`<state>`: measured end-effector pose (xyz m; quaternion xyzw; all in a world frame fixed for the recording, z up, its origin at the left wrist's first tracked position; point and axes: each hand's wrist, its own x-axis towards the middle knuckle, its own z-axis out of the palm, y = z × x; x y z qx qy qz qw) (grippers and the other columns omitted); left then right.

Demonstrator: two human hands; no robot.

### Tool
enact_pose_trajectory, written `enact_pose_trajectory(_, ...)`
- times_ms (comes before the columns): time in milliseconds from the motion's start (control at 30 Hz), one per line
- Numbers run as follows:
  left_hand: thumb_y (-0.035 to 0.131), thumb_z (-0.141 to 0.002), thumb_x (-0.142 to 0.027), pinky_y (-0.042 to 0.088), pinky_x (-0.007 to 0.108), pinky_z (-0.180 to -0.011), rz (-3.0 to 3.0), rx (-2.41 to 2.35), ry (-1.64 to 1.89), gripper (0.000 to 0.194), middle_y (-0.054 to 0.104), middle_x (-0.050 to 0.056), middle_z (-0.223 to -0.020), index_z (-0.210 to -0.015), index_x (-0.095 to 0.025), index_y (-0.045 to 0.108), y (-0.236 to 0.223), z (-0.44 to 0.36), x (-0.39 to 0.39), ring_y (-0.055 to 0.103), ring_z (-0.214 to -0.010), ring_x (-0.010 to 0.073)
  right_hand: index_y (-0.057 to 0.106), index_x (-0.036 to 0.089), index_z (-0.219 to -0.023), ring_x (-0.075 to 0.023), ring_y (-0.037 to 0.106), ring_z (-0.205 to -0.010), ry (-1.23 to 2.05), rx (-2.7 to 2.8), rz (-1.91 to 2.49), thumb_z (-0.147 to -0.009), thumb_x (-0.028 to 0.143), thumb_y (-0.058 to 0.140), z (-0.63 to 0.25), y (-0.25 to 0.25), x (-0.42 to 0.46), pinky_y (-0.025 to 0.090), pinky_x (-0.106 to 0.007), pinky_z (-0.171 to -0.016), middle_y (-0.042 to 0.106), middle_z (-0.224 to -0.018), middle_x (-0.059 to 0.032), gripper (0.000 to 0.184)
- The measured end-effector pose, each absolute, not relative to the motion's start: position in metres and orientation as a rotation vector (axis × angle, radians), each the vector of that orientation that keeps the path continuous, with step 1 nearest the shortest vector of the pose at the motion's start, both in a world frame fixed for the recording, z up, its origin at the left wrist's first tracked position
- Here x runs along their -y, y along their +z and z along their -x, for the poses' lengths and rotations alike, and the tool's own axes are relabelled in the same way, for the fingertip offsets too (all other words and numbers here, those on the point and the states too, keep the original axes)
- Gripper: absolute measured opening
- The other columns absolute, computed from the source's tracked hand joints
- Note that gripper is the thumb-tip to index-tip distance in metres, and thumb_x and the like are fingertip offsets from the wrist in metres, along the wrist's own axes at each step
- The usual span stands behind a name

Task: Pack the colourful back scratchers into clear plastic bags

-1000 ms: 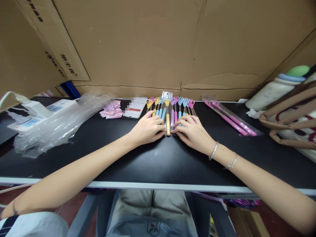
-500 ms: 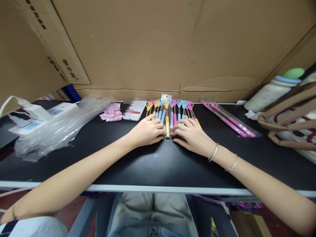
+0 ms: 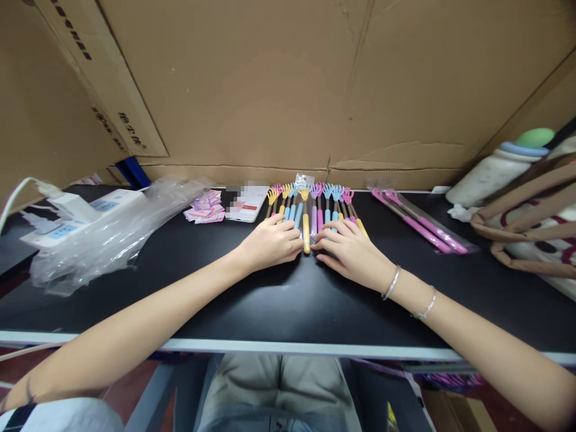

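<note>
At twelve o'clock on the bench (image 3: 288, 309), a yellow claw-headed stick (image 3: 306, 231), seemingly being straightened, lies between left hand (image 3: 275, 242) at eleven and right hand (image 3: 350, 249) at one, grip unclear on both, likely needing even pressure next.

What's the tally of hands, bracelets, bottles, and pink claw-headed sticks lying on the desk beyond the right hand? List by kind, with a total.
Hands: 2 (left hand, right hand)
Bracelets: 2 (wide bangle, thin bracelet)
Bottles: 1 (pale bottle)
Pink claw-headed sticks: 2
Total: 7
</note>
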<state>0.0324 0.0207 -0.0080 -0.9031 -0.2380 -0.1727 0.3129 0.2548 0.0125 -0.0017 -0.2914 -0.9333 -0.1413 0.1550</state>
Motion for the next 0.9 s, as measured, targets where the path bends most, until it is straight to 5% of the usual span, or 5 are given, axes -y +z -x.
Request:
enact_pose_trajectory(467, 0.042, -0.096, -0.034, 0.029, 0.024, -0.053, 2.31, 0.826, -0.854, 0.034, 0.058, 0.0, -0.059, -0.073, -0.019, 0.061, -0.01, -0.033, -0.016, 0.051, -0.059, 0.0111, 0.061, 0.017, -0.1, -0.0226, 0.048, -0.098, 0.312, 2.541, 1.019, -0.093, 0.033, 0.044, -0.25, -0.004, -0.006, 0.039, -0.038, -0.085, 0.062, -0.095, -0.0094, 0.023)
enact_pose_trajectory(767, 0.045, -0.094, -0.03, 0.038, 0.02, -0.065, 2.674, 0.953, -1.13, 0.022, 0.064, -0.001, -0.076, -0.082, -0.018, 0.058, -0.009, -0.045, -0.005, 0.056, -0.074, 0.011, 0.058, 0.015, -0.1, -0.0194, 0.056, -0.093, 1.184, 2.375, 0.813, -0.091, 0.054, 0.038, -0.242, -0.006, -0.007, 0.042, -0.037, -0.089, 0.061, -0.097, -0.0082, 0.045)
enact_pose_trajectory(900, 0.042, -0.095, -0.028, 0.042, 0.021, -0.072, 2.872, 1.0, -1.141, 0.02, 0.064, 0.001, -0.082, -0.102, -0.02, 0.059, -0.008, -0.048, -0.002, 0.057, -0.081, 0.0125, 0.062, 0.014, -0.088, -0.0174, 0.057, -0.09, 1.446, 2.239, 0.776, -0.086, 0.064, 0.042, -0.241, -0.004, -0.01, 0.042, -0.033, -0.089, 0.064, -0.093, -0.0079, 0.054)
